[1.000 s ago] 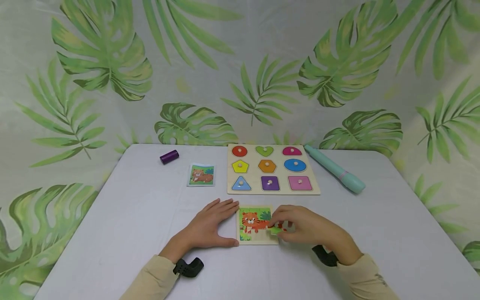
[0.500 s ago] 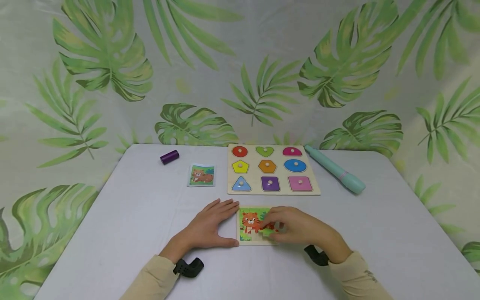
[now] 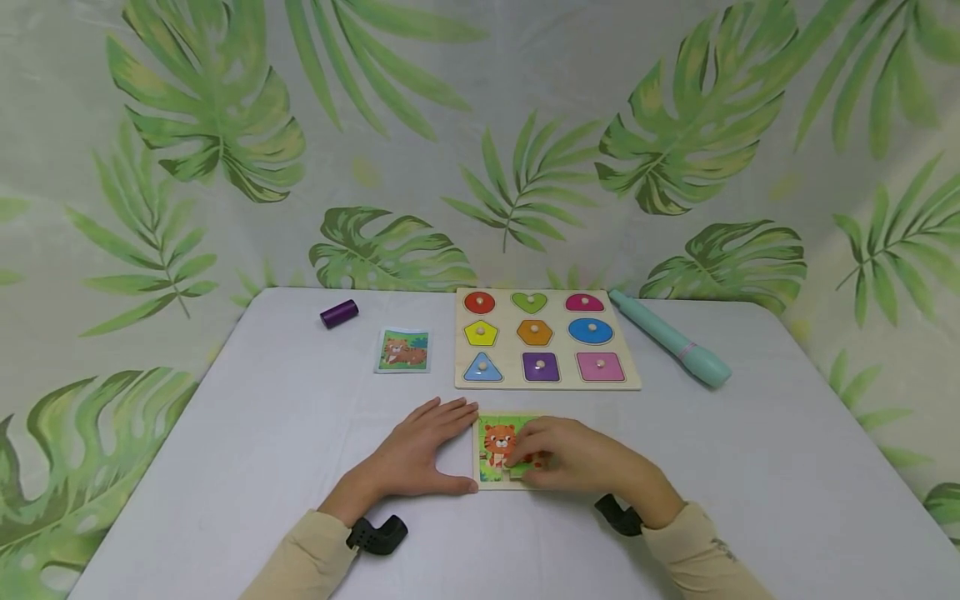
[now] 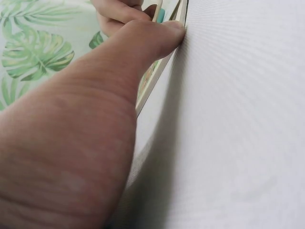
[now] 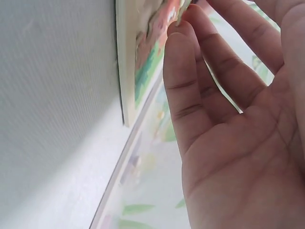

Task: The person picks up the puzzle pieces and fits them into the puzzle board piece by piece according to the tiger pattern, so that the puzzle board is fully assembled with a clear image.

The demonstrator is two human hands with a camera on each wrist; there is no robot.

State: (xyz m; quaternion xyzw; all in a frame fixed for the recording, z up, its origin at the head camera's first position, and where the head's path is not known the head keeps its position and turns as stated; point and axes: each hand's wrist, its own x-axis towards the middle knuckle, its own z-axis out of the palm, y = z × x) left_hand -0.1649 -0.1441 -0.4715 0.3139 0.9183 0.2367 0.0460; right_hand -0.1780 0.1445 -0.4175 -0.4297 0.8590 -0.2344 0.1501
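In the head view a small square tiger jigsaw puzzle (image 3: 497,442) lies in its wooden frame near the table's front. My left hand (image 3: 411,452) rests on the table with fingers spread; its fingertips and thumb touch the frame's left edge. The left wrist view shows that thumb (image 4: 169,36) against the frame's side. Over the lower right part of the puzzle, my right hand (image 3: 577,457) pinches a puzzle piece (image 3: 517,472) between thumb and fingers. From the right wrist, only the thin edge of this piece (image 5: 182,12) shows; my hand covers much of the puzzle's right side.
Behind the puzzle lies a wooden shape board (image 3: 510,383) with several coloured knobbed shapes. A tiger picture card (image 3: 403,350) and a purple cylinder (image 3: 339,314) lie to the left. A mint-green microphone-shaped object (image 3: 671,337) lies at the right.
My right hand has moved left and slightly down across the puzzle with the puzzle piece pinched in it. My left hand has stayed at the frame's edge.
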